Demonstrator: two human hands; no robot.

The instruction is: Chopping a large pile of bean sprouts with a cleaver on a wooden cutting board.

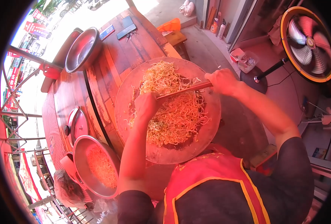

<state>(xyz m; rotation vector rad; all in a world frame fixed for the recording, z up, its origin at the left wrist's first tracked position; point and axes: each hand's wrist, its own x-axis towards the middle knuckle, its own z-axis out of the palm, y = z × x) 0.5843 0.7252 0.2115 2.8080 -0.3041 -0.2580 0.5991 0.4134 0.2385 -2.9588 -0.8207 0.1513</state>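
Both my hands hold a long, narrow tool (185, 89), likely a cleaver seen along its edge, across a round chopping board (160, 156). My left hand (147, 105) grips its left end, and my right hand (221, 81) closes on its right end. Bean sprouts lie on the board in two parts: a pile of longer sprouts (161, 77) beyond the tool, and a wider spread of chopped-looking sprouts (174, 120) on my side of it. The lower face of the tool and its contact with the board are hidden.
The board rests on a wooden plank table (112, 64). An empty-looking metal basin (82, 50) stands far left; another basin (78, 145) with shredded food is near left, beside a pan lid (81, 126). Phones (126, 30) and keys (129, 35) lie farther back. A floor fan (308, 43) stands right.
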